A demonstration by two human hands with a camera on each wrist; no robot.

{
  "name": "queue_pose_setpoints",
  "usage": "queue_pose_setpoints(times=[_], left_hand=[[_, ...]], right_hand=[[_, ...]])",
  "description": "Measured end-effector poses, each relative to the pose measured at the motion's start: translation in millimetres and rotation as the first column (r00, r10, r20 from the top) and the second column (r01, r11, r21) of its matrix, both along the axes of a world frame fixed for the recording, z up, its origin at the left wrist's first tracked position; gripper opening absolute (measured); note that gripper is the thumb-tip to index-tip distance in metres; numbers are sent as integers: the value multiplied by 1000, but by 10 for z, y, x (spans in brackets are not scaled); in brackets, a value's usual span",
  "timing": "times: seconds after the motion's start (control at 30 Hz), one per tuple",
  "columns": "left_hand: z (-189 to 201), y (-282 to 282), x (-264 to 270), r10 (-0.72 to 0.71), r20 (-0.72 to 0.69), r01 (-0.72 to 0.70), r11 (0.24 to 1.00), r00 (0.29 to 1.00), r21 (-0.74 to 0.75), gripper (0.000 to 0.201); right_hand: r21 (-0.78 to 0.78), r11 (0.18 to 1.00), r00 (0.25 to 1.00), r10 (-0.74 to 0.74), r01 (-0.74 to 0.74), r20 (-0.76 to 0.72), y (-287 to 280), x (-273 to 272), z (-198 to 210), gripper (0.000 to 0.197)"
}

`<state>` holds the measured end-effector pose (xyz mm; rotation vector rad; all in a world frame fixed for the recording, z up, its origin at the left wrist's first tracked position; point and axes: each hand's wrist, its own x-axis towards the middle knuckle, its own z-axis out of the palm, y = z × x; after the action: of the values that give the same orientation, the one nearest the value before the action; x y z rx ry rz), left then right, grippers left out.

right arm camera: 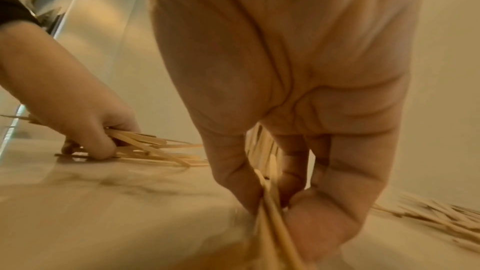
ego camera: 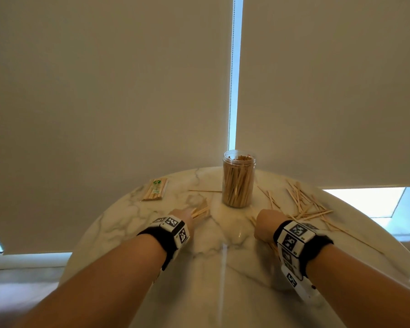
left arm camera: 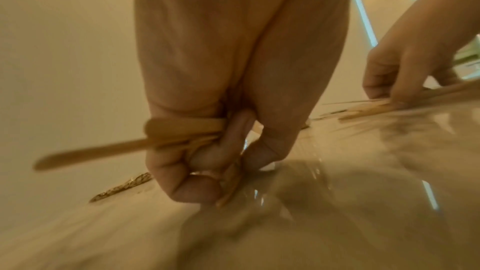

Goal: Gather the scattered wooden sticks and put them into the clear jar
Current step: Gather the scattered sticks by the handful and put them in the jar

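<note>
Wooden sticks (ego camera: 303, 204) lie scattered on the marble table (ego camera: 118, 223) to the right of the clear jar (ego camera: 238, 178), which stands upright and holds many more. Left hand (ego camera: 182, 215), palm down in front of the jar's left side, curls its fingers (left arm camera: 205, 159) round a small bunch. Right hand (ego camera: 266, 224), lowered to the tabletop, pinches another bunch between thumb and fingers (right arm camera: 324, 219).

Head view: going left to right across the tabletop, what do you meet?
Packaged stick bundle → left hand gripping sticks → clear jar → right hand gripping sticks → scattered sticks.
</note>
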<state>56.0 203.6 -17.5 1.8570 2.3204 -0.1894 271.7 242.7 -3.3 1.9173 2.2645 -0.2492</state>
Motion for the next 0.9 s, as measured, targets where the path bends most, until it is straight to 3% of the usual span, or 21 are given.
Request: queue_pose_setpoints(times=[0.13,0.4,0.6,0.67,0.77,0.9], left_hand=[[-50,-299,96,-40,-55,39,999,998,-18,23],[63,-620,169,2,38,-2,1000,999,11,32],[52,-700,137,128,264,-156,984,956,87,27],[78,-690,140,128,426,-196,973,896,122,29],[158,-710,225,70,723,-262,952,687,157,27],[270,-750,392,-42,903,-303,934,427,187,30]], right_hand=[[46,998,999,50,-50,-3,-297,-15,-22,28],[40,995,995,89,-87,-51,-613,10,48,27],[20,999,969,31,-27,-243,-621,121,226,19],[26,1000,935,10,-1,-354,-604,169,277,14],[55,998,838,17,16,-546,-579,191,311,6],[78,997,628,54,10,-777,-604,102,353,9]])
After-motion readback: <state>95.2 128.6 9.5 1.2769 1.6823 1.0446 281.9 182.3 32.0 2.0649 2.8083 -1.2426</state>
